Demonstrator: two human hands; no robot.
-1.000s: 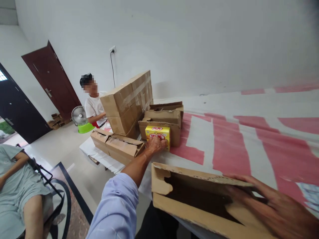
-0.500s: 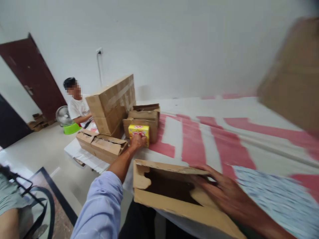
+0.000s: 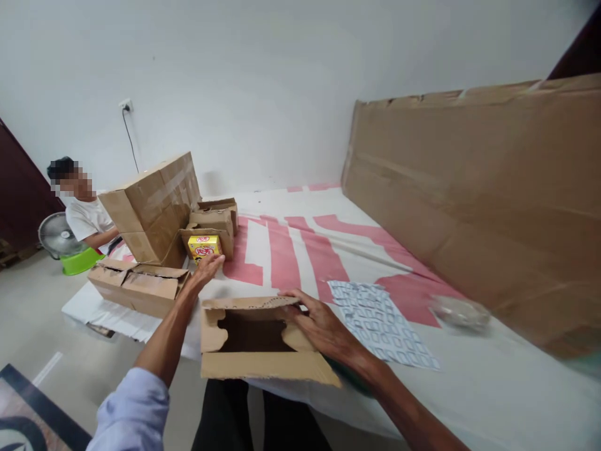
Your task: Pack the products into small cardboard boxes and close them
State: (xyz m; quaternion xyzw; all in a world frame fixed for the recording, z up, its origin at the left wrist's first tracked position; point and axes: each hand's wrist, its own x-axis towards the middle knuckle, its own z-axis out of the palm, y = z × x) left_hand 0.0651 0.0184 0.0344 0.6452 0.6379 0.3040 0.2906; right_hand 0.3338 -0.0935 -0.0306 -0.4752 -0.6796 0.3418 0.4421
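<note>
An open brown cardboard box (image 3: 263,366) lies in front of me on a white table with red stripes (image 3: 291,257). My right hand (image 3: 317,321) rests on the box's top flap with fingers spread and holds nothing. My left hand (image 3: 206,268) reaches forward with fingers stretched out, just below a small yellow box (image 3: 203,247) that stands against an open carton (image 3: 209,233). The hand is apart from the yellow box.
A large taped carton (image 3: 150,207) and a flat open carton (image 3: 136,288) stand at the left. A big cardboard sheet (image 3: 479,200) leans along the right. A printed sheet of small labels (image 3: 382,322) and a blurred clear object (image 3: 460,311) lie nearby. A seated person (image 3: 84,216), a fan (image 3: 54,233) beyond.
My left hand has let go of the yellow box and drawn back a little. My view has swung right, which brings the large cardboard sheet and the label sheet into sight.
</note>
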